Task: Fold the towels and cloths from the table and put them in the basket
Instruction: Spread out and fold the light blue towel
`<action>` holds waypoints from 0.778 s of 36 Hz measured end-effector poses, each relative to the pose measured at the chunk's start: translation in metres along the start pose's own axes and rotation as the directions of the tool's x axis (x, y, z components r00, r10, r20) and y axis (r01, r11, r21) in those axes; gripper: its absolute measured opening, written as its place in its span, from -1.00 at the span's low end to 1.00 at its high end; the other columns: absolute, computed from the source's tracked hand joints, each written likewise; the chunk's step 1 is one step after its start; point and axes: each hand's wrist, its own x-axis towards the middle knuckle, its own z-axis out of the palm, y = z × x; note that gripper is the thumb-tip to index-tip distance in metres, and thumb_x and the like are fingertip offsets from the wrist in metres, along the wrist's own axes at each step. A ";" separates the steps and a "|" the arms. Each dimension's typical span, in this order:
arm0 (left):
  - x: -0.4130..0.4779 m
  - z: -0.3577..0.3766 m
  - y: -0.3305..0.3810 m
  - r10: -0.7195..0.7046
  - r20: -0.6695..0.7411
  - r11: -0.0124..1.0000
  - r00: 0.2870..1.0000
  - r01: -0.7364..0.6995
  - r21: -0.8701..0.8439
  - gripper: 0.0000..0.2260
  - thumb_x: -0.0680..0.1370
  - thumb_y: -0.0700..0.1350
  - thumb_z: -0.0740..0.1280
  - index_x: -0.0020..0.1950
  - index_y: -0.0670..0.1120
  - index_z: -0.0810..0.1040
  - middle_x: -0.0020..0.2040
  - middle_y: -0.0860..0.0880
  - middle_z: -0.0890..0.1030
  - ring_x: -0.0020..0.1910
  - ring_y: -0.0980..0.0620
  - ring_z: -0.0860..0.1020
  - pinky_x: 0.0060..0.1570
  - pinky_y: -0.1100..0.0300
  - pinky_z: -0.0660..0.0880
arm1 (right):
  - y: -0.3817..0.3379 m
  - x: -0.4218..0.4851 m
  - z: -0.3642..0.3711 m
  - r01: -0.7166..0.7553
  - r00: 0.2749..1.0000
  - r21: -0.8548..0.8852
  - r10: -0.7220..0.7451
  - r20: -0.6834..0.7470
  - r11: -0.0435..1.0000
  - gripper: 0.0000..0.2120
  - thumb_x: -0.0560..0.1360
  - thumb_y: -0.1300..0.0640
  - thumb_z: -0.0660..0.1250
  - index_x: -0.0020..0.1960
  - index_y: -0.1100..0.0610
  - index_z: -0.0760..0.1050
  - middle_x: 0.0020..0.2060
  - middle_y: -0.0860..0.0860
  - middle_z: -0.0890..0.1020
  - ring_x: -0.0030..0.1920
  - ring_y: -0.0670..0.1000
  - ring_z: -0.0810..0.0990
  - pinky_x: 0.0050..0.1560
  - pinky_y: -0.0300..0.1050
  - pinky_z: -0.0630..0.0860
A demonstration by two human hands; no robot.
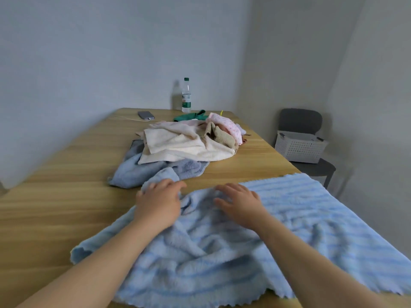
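A large light-blue striped towel [289, 221] lies rumpled across the near part of the wooden table [55, 207], its right side hanging past the table edge. My left hand [159, 202] rests on a bunched far corner of this towel, fingers curled over the fabric. My right hand [239, 202] lies on the towel beside it with fingers spread. Behind them sits a pile: a grey-blue towel [142, 168], a cream towel [178, 147], a brown cloth [222, 136], a pink dotted cloth [229, 125] and a green cloth [191, 116]. The white perforated basket [299, 147] stands on a chair at the right.
A water bottle [186, 95] stands at the table's far edge, with a phone [145, 115] and its cable to the left. The grey chair [311, 167] holding the basket is off the table's right side, near the wall corner.
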 end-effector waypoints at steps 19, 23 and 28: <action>-0.026 -0.037 -0.115 -0.644 -0.132 0.765 0.754 0.641 -0.067 -0.62 0.56 -0.20 0.20 0.36 -0.09 0.21 0.32 -0.21 0.36 0.22 -0.22 0.41 0.10 -0.04 0.37 | -0.003 0.003 0.026 -0.114 0.993 -0.083 0.115 0.012 0.990 -0.47 0.56 -0.27 -0.03 0.50 -0.18 0.05 0.50 -0.14 0.12 0.51 -0.04 -0.01 0.45 0.01 -0.04; -0.033 -0.023 -0.107 -0.111 -0.396 0.938 0.912 0.228 0.262 -0.44 0.23 -0.46 0.40 0.17 -0.07 0.52 0.13 -0.20 0.49 -0.06 -0.24 0.48 -0.16 -0.02 0.38 | -0.003 0.004 0.028 -0.124 0.992 -0.078 0.124 -0.007 0.989 -0.46 0.56 -0.26 -0.03 0.50 -0.16 0.04 0.51 -0.11 0.10 0.51 -0.02 -0.02 0.46 0.04 -0.04; -0.016 -0.015 -0.066 0.186 -0.096 0.980 0.978 -0.192 -0.059 -0.71 0.51 -0.29 0.26 0.20 -0.06 0.53 0.18 0.03 0.52 0.12 -0.01 0.50 -0.01 0.17 0.38 | -0.006 -0.003 0.028 -0.110 0.977 -0.033 0.102 -0.189 0.993 -0.51 0.54 -0.13 0.16 0.43 -0.07 0.21 0.48 -0.03 0.16 0.49 0.03 0.05 0.42 -0.02 0.08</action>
